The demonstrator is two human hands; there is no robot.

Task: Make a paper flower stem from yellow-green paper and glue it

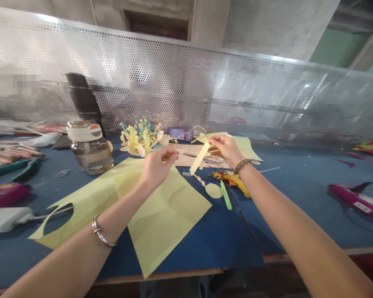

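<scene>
My right hand [225, 149] pinches the upper end of a narrow yellow paper strip [199, 158], which hangs down at a slant. My left hand [159, 165] is raised above the yellow paper sheets, its thumb and fingertips pressed together; whatever lies between them is too small to make out. One yellow sheet [170, 215] reaches toward the table's front edge, and another sheet [90, 198] with a rounded cutout lies at its left. Scissors [213, 159] rest between my hands. Below the strip are a pale yellow oval piece [214, 191] and a green cutter [226, 196].
A glass bottle [91, 151] and a black bottle [83, 97] stand at the left, beside yellow and teal paper flowers [139, 136]. A phone [180, 133] leans near the perforated screen [174, 82]. A purple device [356, 200] lies right.
</scene>
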